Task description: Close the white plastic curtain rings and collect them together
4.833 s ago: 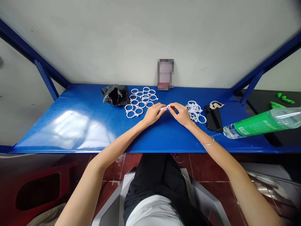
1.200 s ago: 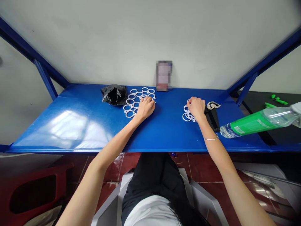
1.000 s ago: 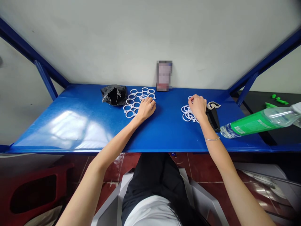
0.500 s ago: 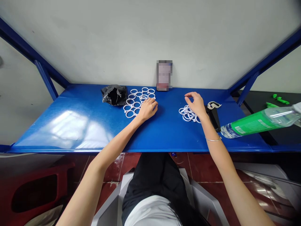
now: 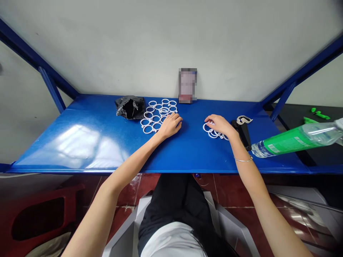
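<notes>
Several white rings (image 5: 148,129) with small knobs lie spread out on the blue table (image 5: 187,153), left of centre. My left hand (image 5: 171,125) rests over the right edge of this group, its fingers curled; what lies under them, if anything, is hidden. To the right is a smaller heap of white rings (image 5: 213,134), overlapping one another. Over that heap is my right hand (image 5: 218,124), thumb and fingers bent down onto a ring at its upper left. Whether the ring is pinched does not show clearly.
A crumpled black plastic bag (image 5: 130,107) lies left of the spread rings. Against the wall leans a blurred phone (image 5: 187,85). Right of my right hand are a black tape dispenser (image 5: 242,134) and a bottle with a green label (image 5: 289,141), which juts in at an angle.
My right hand has come down onto the heap, its thumb and fingers lowering to the rings. My left hand has shifted very slightly right.
</notes>
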Motion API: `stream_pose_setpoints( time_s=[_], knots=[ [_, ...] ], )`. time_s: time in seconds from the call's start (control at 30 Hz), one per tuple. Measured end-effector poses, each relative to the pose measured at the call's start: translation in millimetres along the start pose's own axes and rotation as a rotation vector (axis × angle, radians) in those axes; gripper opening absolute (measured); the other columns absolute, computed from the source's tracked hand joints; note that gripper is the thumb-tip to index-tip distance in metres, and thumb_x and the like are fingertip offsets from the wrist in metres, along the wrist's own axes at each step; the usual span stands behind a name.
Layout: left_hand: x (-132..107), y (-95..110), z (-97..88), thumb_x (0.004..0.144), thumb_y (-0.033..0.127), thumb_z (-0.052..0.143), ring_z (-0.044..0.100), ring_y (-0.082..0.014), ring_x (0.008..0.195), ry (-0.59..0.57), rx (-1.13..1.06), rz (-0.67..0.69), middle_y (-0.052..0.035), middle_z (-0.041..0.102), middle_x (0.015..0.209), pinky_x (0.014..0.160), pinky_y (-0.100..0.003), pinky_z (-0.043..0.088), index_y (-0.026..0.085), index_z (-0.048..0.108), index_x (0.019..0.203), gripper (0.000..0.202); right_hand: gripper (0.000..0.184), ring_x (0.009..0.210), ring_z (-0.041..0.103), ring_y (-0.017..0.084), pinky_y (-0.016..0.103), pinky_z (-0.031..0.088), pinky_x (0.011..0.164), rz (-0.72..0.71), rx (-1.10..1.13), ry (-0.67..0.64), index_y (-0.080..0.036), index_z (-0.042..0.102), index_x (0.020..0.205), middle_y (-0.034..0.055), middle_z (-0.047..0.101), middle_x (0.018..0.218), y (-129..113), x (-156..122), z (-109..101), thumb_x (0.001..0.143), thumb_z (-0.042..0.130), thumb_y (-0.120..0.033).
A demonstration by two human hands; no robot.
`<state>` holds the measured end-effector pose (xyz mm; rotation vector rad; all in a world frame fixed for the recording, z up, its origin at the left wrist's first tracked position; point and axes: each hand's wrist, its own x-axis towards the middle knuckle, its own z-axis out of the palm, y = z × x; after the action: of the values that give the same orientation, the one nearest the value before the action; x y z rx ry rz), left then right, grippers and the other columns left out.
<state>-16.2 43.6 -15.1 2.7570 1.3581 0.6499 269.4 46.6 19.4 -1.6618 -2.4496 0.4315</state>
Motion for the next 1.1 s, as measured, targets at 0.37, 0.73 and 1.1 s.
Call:
stream_pose_setpoints(
  time_s=[0.37, 0.73, 1.1],
  knots=[
    [-3.8, 16.9, 7.8, 0.096, 0.031, 0.049, 0.061, -0.0219, 0.1, 0.06, -0.417, -0.016, -0.0099, 0.067, 0.107, 0.087, -0.033, 0.049, 0.014, 0.063, 0.116, 0.029, 0.028, 0.096, 0.068, 0.025, 0.037, 0.053, 0.083, -0.134, 0.32, 0.231, -0.02, 0.075, 0.098, 0.0081, 0.075, 0.103, -43.1, 4.8, 21.6, 0.091, 0.051, -0.033],
    [-0.5, 21.1, 13.1, 0.084, 0.061, 0.061, 0.065, -0.0145, 0.069, -0.117, -1.184, -0.262, -0.0057, 0.07, 0.073, 0.07, -0.026, 0.053, 0.012, 0.067, 0.086, 0.05, 0.028, 0.09, 0.069, 0.022, 0.033, 0.056, 0.074, -0.057, 0.697, 0.263, -0.021, 0.075, 0.099, 0.0059, 0.075, 0.105, -64.1, 5.8, 39.0, 0.086, 0.054, -0.035],
    [4.2, 2.2, 16.4, 0.082, 0.056, 0.066, 0.064, -0.0119, 0.061, 0.095, -1.236, -0.468, -0.0068, 0.071, 0.073, 0.062, -0.024, 0.054, 0.011, 0.067, 0.087, 0.045, 0.03, 0.095, 0.066, 0.027, 0.04, 0.051, 0.085, 0.054, 0.136, 0.411, -0.02, 0.073, 0.103, 0.0099, 0.073, 0.108, -23.7, 5.8, 14.9, 0.089, 0.047, -0.022]
  ],
)
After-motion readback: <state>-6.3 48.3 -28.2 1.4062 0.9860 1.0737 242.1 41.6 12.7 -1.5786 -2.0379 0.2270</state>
